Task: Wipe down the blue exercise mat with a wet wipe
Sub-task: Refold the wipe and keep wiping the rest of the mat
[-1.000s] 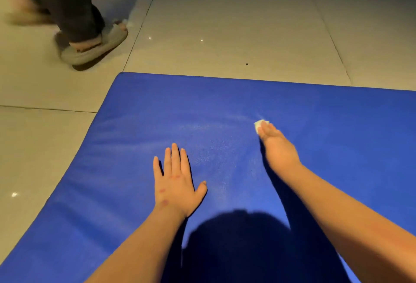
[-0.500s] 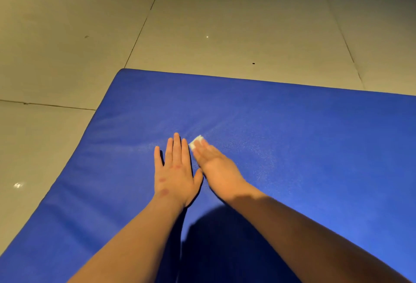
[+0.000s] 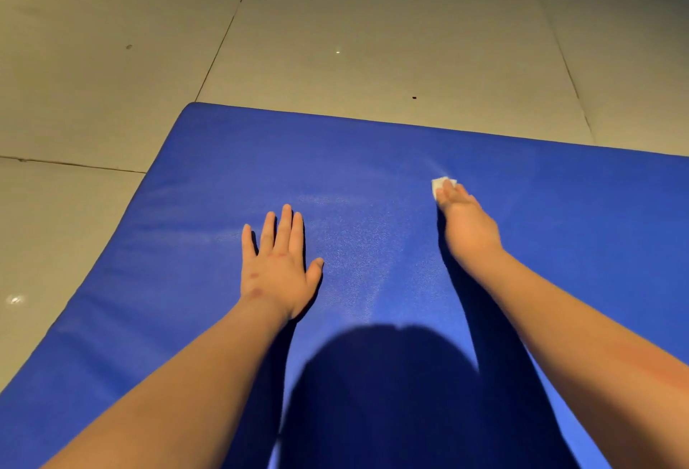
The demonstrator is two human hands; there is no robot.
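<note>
My right hand presses the wipe flat-fingered on the mat; my left hand lies spread, bracing. I should press evenly, overlapping strokes.

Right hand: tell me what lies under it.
A white wet wipe pokes out ahead of the right hand, pressed onto the blue mat. The rest of the wipe is covered by the hand, so its full extent cannot be seen.

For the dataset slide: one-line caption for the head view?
Right hand presses a wet wipe on the blue mat; left hand rests flat on it.
</note>
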